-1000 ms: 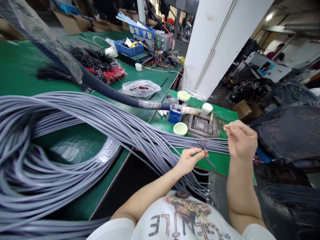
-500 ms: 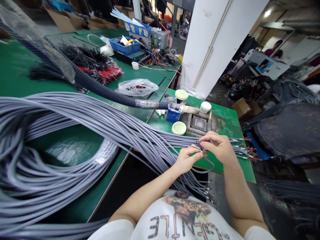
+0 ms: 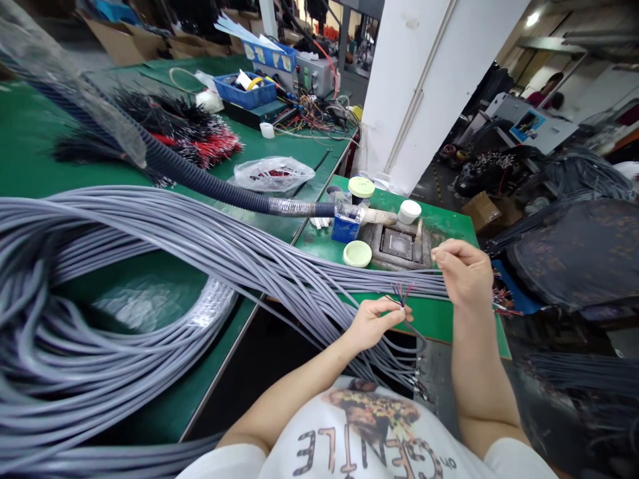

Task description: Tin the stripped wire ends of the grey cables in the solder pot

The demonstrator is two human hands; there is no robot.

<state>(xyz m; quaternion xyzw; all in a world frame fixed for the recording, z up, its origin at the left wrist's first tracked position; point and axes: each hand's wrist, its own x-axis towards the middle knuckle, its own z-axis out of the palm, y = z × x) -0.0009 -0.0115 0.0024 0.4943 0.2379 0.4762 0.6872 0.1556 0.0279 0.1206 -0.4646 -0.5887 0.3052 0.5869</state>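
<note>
One cable end (image 3: 402, 310) is pinched in the left hand (image 3: 377, 320), near the edge of the green bench (image 3: 434, 319) — coloured cores (image 3: 401, 293) splayed upward. Right hand (image 3: 464, 269) is held apart, fingertips closed together, nothing visible between them. Cores could be bent or crossed by uneven pulling; the end could be dropped if the pinch is slackened. Count: two pale-green lids (image 3: 357, 254), one white tub (image 3: 409, 211) — bundled grey cables (image 3: 279, 253) too overlapped to be counted.
</note>
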